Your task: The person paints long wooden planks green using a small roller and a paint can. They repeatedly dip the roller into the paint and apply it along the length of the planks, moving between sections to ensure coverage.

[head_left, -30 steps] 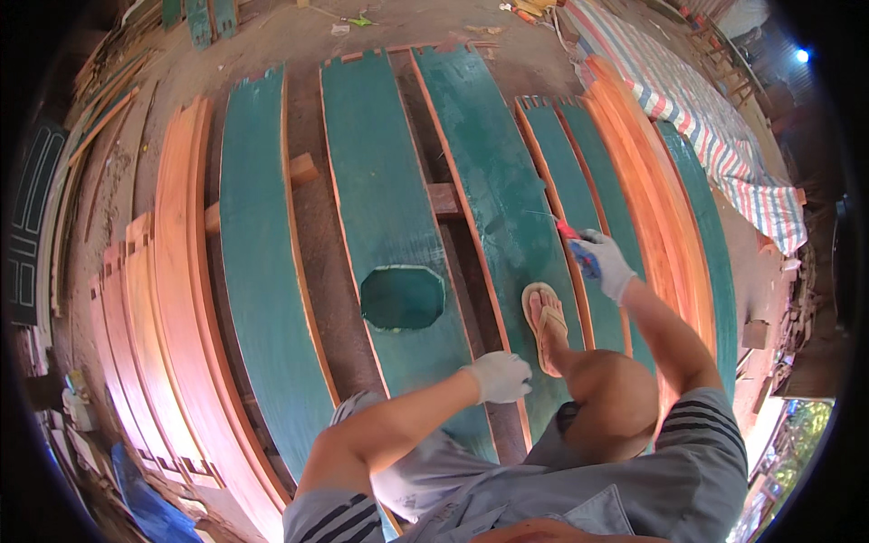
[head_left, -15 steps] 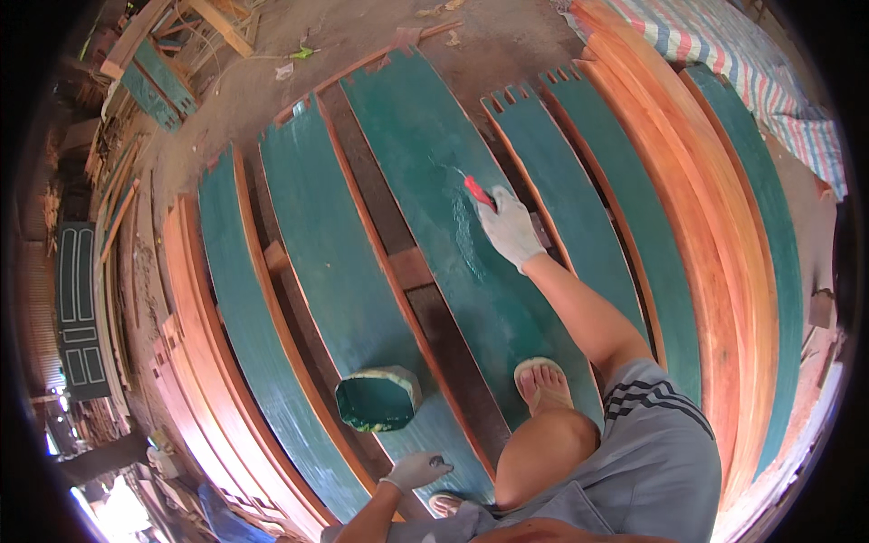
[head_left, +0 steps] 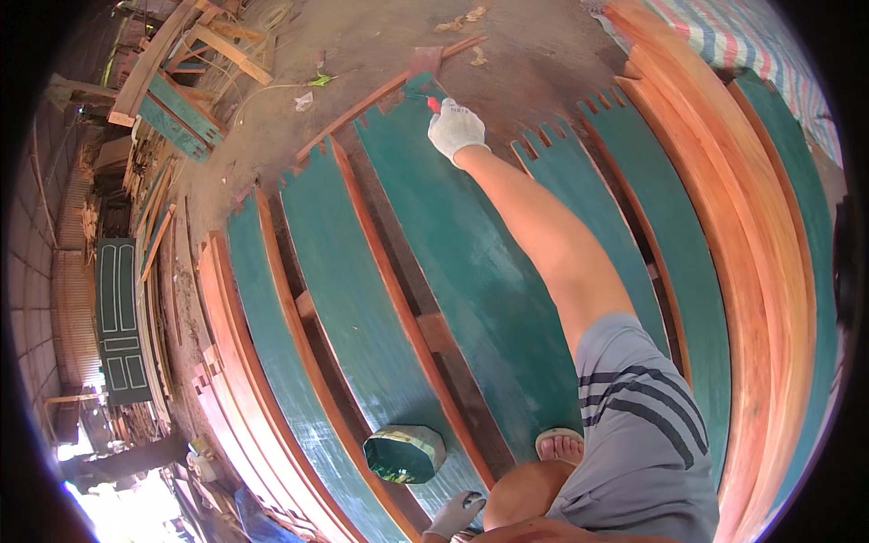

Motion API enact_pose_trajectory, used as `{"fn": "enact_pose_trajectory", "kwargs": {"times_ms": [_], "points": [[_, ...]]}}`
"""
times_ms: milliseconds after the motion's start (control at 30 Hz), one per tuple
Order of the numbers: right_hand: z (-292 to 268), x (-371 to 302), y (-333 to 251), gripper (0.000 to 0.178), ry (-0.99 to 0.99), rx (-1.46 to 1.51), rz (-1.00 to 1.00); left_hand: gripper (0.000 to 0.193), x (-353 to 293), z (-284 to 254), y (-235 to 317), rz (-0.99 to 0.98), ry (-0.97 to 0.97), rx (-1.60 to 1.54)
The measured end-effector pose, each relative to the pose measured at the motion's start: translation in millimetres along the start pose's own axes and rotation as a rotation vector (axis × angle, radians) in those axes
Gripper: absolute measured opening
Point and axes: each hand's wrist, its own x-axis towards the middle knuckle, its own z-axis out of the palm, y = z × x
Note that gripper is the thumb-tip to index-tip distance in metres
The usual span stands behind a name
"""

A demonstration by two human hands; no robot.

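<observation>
My right hand (head_left: 457,128), in a white glove, is closed round the red handle of a paint roller (head_left: 434,105). A thin wire leads from the handle toward the board's far notched end; the roller's head barely shows against the green. Beneath it lies a wide green-painted board (head_left: 453,262), glossier in places. At the lower middle my gloved left hand (head_left: 457,514) is low beside my knee, fingers curled; whatever they may hold is hidden. Just beyond it a cut-open tub (head_left: 433,450) with green paint inside stands on the neighbouring green board (head_left: 348,281).
More green boards (head_left: 625,154) lie side by side with gaps between, over wooden crosspieces (head_left: 437,332). Bare reddish planks (head_left: 724,226) run along the right, others (head_left: 262,407) at left. A striped sheet (head_left: 742,41), a dark panelled door (head_left: 122,317) and scrap wood (head_left: 226,54) stand around. My sandalled foot (head_left: 559,445) is on the board.
My right hand has moved the roller away from me to the board's far end, arm stretched out. The view has shifted; the left hand stays low near the tub.
</observation>
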Motion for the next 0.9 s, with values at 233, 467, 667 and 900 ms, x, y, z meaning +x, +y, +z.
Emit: {"fn": "enact_pose_trajectory", "kwargs": {"times_ms": [233,467,667,900], "points": [[17.0,59.2,-9.0,0.036,0.062,0.089,-0.016,0.05,-11.3,31.8,10.2,-0.128,-0.022,-0.432],[10.3,16.0,17.7,0.035,-0.109,-0.056,-0.006,0.048,-8.3,24.8,28.2,-0.141,-0.024,-0.477],[5.1,17.9,27.4,0.035,-0.038,-0.089,-0.113,0.047,-2.4,24.0,40.9,-0.118,-0.043,-0.476],[-0.7,64.2,16.6,0.038,-0.084,-0.098,-0.024,0.045,-0.1,17.9,50.0,-0.103,-0.041,-0.457]]}}
